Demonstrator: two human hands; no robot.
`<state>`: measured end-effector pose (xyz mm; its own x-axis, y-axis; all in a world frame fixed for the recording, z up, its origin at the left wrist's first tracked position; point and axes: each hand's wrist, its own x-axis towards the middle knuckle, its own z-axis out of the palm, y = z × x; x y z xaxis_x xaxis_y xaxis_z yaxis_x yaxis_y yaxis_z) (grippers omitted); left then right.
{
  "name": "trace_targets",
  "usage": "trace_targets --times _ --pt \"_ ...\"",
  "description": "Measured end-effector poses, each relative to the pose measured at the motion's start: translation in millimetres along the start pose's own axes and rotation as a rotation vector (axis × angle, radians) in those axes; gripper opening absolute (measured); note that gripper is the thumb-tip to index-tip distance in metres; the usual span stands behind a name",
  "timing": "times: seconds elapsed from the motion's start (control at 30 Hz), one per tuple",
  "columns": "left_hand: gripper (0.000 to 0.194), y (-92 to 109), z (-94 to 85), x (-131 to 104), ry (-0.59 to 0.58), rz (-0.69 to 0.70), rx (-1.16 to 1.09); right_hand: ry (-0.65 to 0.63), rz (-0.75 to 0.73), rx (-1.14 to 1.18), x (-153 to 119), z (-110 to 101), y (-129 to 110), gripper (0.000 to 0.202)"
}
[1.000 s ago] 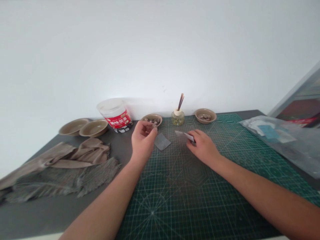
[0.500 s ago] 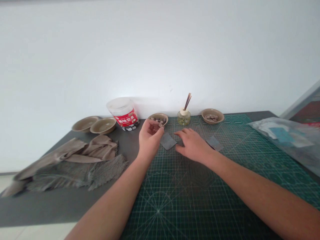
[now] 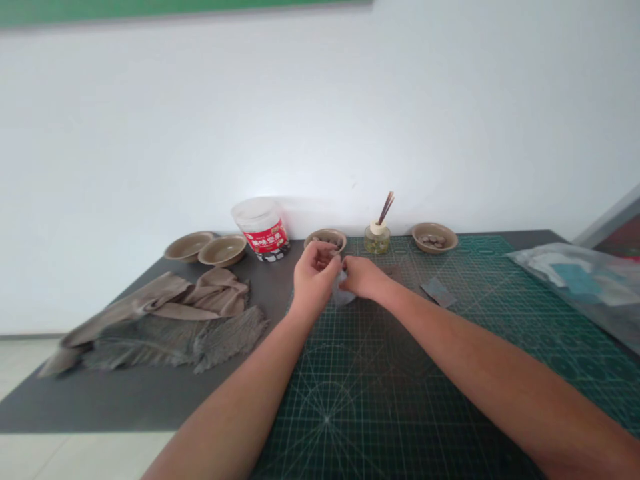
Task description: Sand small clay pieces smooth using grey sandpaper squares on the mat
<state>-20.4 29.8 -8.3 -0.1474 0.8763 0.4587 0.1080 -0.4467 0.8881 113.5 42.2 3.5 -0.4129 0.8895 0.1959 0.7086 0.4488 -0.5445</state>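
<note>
Two tan bowls stand side by side left of centre in the frame, on the dark tabletop. Below them, a brown cloth lies crumpled, partly over a grey frayed cloth. To their right, a clear tub with a red label stands near the wall. Next comes a bowl of small brown pieces, partly hidden behind the left hand, whose thumb and fingers pinch a small brown piece, its outline blurred. Just beside it, near the centre, the right hand is closed, fingertips on a translucent grey sheet. Behind this hand stands a reed diffuser. Farther right, a thin grey square lies flat on the green cutting mat, below another tan bowl holding brown pieces. At the right edge, a clear plastic bag with white and blue contents overlaps the mat.
</note>
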Motion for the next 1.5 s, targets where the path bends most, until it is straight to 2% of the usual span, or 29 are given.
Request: trace_targets --times 0.1,0.23,0.3,0.4,0.57,0.67,0.8,0.87,1.0,1.13,1.23,1.33,1.4,1.5 --pt "0.018 1 -0.4 -1 0.01 -0.003 -0.003 0.006 0.005 0.11 -7 -16 4 0.033" --pt "0.018 5 1.3 -6 -0.053 -0.002 0.06 0.044 0.039 0.284 -29 -40 26 0.029" --pt "0.016 7 3.7 -10 -0.081 0.048 0.144 0.091 0.177 0.687 -44 -47 40 0.023" --pt "0.017 6 10.0 -19 -0.197 0.002 0.104 0.173 0.345 0.996 -63 -47 54 0.022" --pt "0.018 5 21.7 -35 -0.453 -0.119 0.172 0.145 0.47 1.191 -74 -34 60 0.016" --pt "0.017 9 25.7 -39 -0.5 -0.129 0.242 0.1 0.437 1.225 -77 -32 59 0.017" --pt "0.013 13 28.6 -41 -0.576 -0.137 0.289 -0.027 0.303 1.336 -84 -39 59 0.051" --pt "0.013 15 29.3 -42 -0.598 -0.139 0.283 -0.028 0.258 1.282 -88 -42 60 0.058" --pt "0.009 17 28.8 -41 -0.618 -0.151 0.294 -0.046 0.16 1.112 -89 -36 63 0.04" --pt "0.013 16 26.6 -40 -0.631 -0.142 0.293 -0.092 0.116 0.891 -89 -29 65 0.037" --pt "0.009 14 25.1 -38 -0.643 -0.147 0.289 0.006 0.04 0.578 -89 -30 62 0.027" --pt "0.009 12 23.7 -38 -0.628 -0.127 0.337 0.14 -0.081 0.368 -91 -32 58 0.022" --pt "0.009 11 23.1 -38 -0.615 -0.109 0.368 0.173 -0.132 0.278 -92 -34 56 0.023" --pt "0.007 11 22.5 -37 -0.608 -0.103 0.375 0.16 -0.123 0.223 -91 -36 58 0.024"
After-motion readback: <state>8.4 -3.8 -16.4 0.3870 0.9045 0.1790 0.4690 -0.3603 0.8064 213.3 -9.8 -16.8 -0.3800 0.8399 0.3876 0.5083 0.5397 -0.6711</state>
